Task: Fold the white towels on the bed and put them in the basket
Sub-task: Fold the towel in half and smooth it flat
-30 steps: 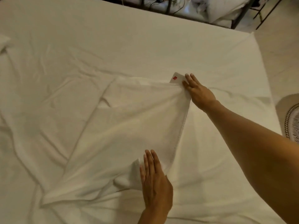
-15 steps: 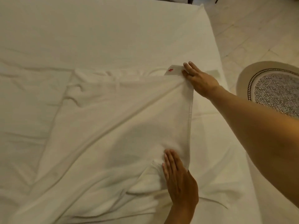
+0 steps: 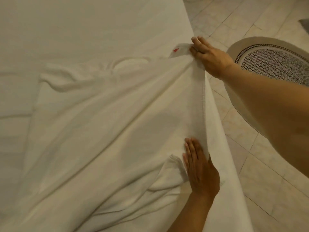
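A large white towel (image 3: 103,124) lies spread and creased on the white bed (image 3: 83,27), its right hem running along the bed's right edge. My right hand (image 3: 209,59) pinches the towel's far right corner, where a white tag with a red mark (image 3: 179,50) sticks out. My left hand (image 3: 199,169) grips the near part of the same right hem, fingers flat on top and thumb under the edge. The cloth is pulled taut between both hands. No basket is in view.
The bed's right edge (image 3: 222,131) drops to a tiled floor (image 3: 260,181). A round rug with a dark patterned middle (image 3: 275,66) lies on the floor to the right, partly behind my right forearm.
Both hands have dragged the towel's right hem rightward to the bed's right edge. The view has swung right, showing more floor and rug.
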`<state>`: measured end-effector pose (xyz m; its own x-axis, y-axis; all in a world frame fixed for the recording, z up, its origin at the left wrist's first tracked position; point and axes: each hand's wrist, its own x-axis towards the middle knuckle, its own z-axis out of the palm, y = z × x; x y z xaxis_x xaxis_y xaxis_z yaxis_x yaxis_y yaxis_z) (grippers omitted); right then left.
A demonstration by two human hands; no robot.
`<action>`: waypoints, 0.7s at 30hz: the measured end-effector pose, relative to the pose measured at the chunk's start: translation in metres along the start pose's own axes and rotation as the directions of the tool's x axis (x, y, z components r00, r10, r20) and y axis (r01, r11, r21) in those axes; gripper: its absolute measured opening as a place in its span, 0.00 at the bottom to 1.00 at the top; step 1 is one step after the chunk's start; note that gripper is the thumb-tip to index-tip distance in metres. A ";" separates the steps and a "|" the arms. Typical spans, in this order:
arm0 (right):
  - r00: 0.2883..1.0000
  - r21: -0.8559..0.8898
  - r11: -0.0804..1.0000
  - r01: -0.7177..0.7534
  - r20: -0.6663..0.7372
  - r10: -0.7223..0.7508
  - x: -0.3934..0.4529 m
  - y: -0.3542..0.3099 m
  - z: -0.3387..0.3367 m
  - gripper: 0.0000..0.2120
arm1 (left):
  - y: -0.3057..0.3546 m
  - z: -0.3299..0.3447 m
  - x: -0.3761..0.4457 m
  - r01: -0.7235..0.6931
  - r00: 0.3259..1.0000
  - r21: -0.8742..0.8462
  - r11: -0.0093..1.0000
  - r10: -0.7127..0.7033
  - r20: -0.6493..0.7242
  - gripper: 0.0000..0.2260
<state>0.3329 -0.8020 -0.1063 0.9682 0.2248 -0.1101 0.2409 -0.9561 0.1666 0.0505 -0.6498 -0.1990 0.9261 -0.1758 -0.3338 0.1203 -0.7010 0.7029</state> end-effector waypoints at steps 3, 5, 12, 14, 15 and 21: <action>1.000 -0.016 1.000 -0.016 -0.013 0.016 -0.005 0.017 0.001 0.26 | 0.016 0.014 0.002 -0.117 0.989 -0.137 0.984 0.127 0.072 0.27; 0.999 -0.068 0.997 -0.025 0.032 0.028 -0.011 0.018 0.011 0.27 | 0.020 0.016 0.003 -0.088 0.959 -0.211 0.973 0.140 0.245 0.33; 0.934 -0.368 0.928 -0.056 0.310 0.179 -0.037 -0.002 0.078 0.32 | 0.002 0.015 0.011 -0.066 0.849 -0.145 0.987 0.132 0.511 0.36; 0.914 -0.350 0.934 -0.072 0.352 0.202 -0.043 -0.011 0.088 0.32 | 0.001 0.015 0.010 -0.110 0.830 -0.121 0.987 0.158 0.535 0.33; 0.909 -0.323 0.943 -0.082 0.364 0.203 -0.045 -0.016 0.092 0.32 | -0.001 0.016 0.009 -0.115 0.838 -0.094 0.989 0.148 0.525 0.36; 0.882 -0.130 0.961 -0.243 0.383 0.275 -0.054 -0.030 0.116 0.30 | -0.023 -0.018 0.024 -0.089 0.953 0.244 0.966 0.011 0.302 0.27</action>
<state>0.2656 -0.8072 -0.2195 0.8943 -0.1364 -0.4261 0.0048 -0.9494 0.3141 0.0762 -0.6258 -0.2116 0.7764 -0.3840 -0.4998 -0.0529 -0.8299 0.5554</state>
